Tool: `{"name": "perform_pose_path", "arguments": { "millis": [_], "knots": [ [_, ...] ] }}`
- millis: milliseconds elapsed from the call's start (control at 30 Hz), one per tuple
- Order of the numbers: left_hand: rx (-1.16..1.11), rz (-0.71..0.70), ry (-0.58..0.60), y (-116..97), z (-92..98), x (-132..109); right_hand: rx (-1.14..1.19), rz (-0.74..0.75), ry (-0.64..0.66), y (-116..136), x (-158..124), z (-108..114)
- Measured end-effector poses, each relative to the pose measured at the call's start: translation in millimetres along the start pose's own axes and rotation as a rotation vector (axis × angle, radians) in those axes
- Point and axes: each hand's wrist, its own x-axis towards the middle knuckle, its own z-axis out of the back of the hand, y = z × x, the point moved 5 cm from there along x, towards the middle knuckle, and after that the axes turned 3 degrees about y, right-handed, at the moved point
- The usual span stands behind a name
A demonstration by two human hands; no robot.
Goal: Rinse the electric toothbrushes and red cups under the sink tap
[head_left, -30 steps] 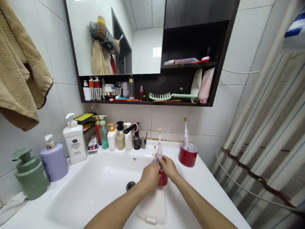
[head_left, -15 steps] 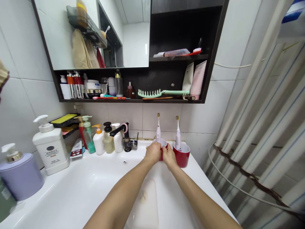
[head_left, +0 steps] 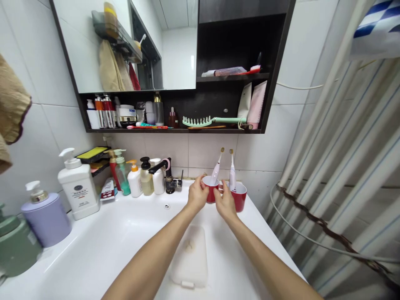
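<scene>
A red cup (head_left: 211, 196) with a white inside stands at the back right of the basin rim, between my hands. My left hand (head_left: 196, 195) is closed against its left side, thumb at the front. From the right, my right hand (head_left: 226, 203) holds it near the handle, fingertips partly hidden. A pale electric toothbrush (head_left: 216, 171) leans to the right inside this cup. Close behind my right hand is a second red cup (head_left: 240, 202), partly covered by it. Another pale electric toothbrush (head_left: 232, 175) stands nearly upright in that one.
Left of the cups is a black faucet (head_left: 169, 179), with several pump bottles (head_left: 135, 181) further left. A whitish flat case (head_left: 190, 260) lies in the white basin (head_left: 125, 246). Above hangs a dark cabinet (head_left: 231, 98) with a mirror. Pipes (head_left: 325, 166) run along the right wall.
The toothbrush in the held cup has gone from nearly upright to leaning right. My hands have spread a little, showing more of the cup. The view has shifted slightly.
</scene>
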Motion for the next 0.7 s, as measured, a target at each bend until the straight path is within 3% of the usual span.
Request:
{"name": "perform_pose_path", "arguments": {
  "millis": [67,167,300,467,567,700],
  "knots": [
    [-0.371,0.034,-0.037,-18,19.6,-13,0.060,0.048,0.027,25,-13,8],
    [-0.802,-0.042,0.031,-57,43.0,-33,0.303,0.198,0.098,72,-34,16],
    [-1.000,-0.098,0.136,-89,60.5,-52,0.601,0.306,0.220,115,-60,19],
    [-1.026,-0.005,0.147,-77,62.4,-63,0.636,0.212,0.241,111,-70,15],
    [-1.023,0.212,0.181,-56,52.7,-65,0.457,0.063,0.191,91,-70,9],
    [-0.980,0.483,0.376,-37,31.9,-71,0.242,-0.006,0.192,68,-65,-3]
  ]
}}
